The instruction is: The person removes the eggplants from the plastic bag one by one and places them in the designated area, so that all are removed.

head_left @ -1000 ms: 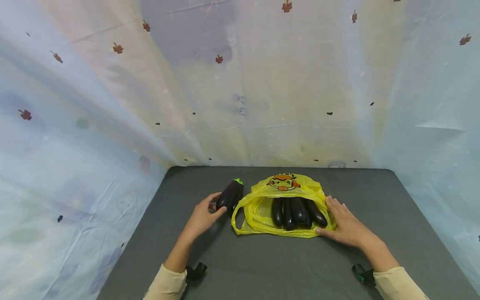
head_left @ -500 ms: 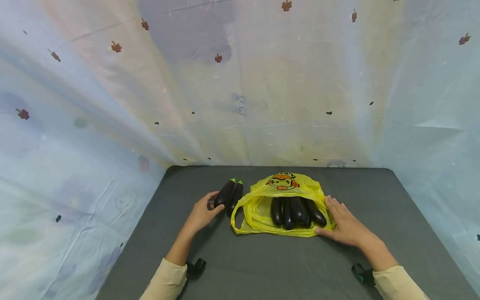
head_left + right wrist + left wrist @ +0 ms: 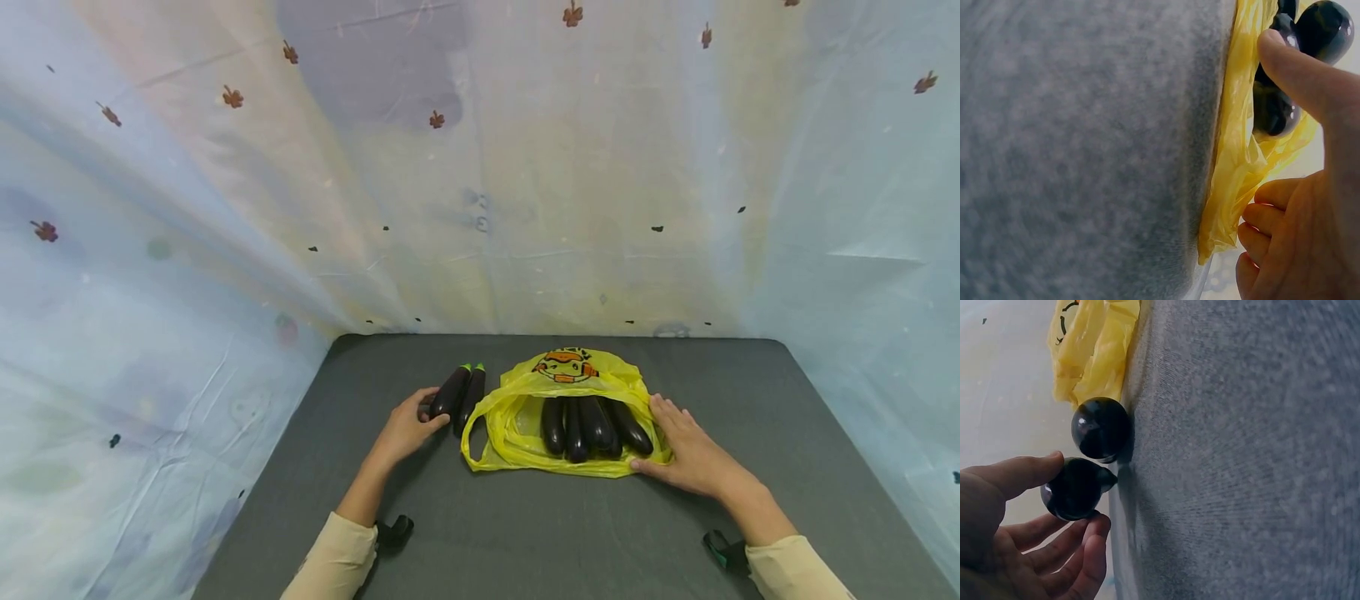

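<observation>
My left hand (image 3: 402,429) holds a dark purple eggplant (image 3: 451,392) by its near, rounded end, thumb on one side and fingers on the other. Its green stem end points away from me. A second eggplant (image 3: 470,402) lies just right of it, by the bag's handle; the left wrist view shows both rounded ends. The yellow plastic bag (image 3: 517,446) lies on its side, mouth towards me, with several eggplants (image 3: 595,423) inside. My right hand (image 3: 693,457) rests at the bag's right edge with fingers extended, its thumb near the mouth's lower rim in the right wrist view.
The grey table (image 3: 562,533) stretches beneath everything. Behind it and along its sides hangs a pale patterned sheet (image 3: 525,208). Dark wrist straps (image 3: 393,533) stick out below the sleeves.
The eggplant in my left hand has shifted slightly left, and the second one beside it now shows more fully. My right hand and the bag stay in place.
</observation>
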Demonstrator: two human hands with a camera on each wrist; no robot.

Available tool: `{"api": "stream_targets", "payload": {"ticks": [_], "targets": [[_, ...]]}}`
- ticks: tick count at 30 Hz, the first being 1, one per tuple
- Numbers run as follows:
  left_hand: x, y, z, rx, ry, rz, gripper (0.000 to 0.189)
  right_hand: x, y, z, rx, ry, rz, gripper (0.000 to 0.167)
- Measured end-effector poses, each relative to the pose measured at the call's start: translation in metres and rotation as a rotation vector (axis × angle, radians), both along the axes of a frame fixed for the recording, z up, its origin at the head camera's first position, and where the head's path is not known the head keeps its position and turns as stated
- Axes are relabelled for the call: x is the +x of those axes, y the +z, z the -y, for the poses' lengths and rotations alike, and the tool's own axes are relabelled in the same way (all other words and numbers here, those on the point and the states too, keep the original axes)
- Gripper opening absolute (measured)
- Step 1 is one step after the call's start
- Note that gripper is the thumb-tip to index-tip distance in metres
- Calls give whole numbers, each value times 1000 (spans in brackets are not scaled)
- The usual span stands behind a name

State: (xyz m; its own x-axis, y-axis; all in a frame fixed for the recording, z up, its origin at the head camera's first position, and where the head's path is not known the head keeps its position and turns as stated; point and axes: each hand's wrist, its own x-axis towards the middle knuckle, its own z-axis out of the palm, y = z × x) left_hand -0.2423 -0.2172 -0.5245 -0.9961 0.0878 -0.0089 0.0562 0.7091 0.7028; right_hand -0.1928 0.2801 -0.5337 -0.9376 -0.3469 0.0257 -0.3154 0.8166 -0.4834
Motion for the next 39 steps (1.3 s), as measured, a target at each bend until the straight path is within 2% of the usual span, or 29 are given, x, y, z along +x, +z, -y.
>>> {"api": "stream_targets", "payload": {"ticks": [11, 25, 31, 39], "targets": [[0, -4, -3, -80, 16, -2, 65, -1, 0, 1, 7, -3, 4, 122], [-1, -7, -3, -95, 23, 2, 62, -2, -2, 0, -5, 1, 21, 126], [5, -2, -3, -131, 50, 15, 62, -3, -1, 0, 3, 2, 16, 126], [15, 11, -5, -188, 94, 0, 60, -3, 0, 0, 10, 1, 16, 125]]}}
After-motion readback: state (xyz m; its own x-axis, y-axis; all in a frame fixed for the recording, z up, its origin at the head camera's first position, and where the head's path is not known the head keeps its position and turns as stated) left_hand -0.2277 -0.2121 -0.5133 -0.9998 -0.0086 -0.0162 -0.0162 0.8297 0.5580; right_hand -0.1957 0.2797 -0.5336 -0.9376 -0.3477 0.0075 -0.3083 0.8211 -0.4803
